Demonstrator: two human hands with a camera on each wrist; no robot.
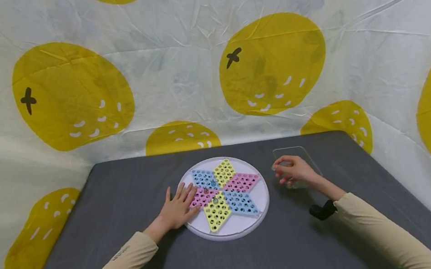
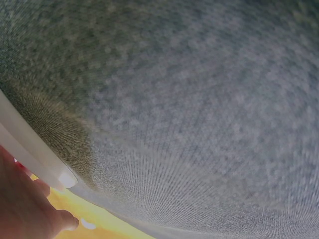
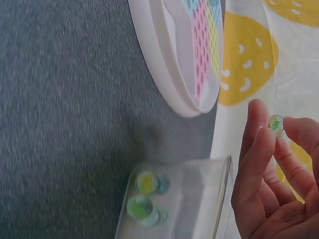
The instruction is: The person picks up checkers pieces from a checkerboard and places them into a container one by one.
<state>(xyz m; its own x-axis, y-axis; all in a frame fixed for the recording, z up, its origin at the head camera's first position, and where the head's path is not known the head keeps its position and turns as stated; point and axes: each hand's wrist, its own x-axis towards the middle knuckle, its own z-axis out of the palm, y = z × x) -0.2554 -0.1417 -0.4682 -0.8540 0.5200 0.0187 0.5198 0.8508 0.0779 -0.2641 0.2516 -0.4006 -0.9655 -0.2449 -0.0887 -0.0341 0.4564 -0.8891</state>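
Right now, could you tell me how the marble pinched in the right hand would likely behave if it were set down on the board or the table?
The marble looks like smooth, glossy glass, so it is probably slippery in the right hand. Being round, it would likely roll on the flat grey table. The board has small holes, which would probably seat it and stop it rolling.
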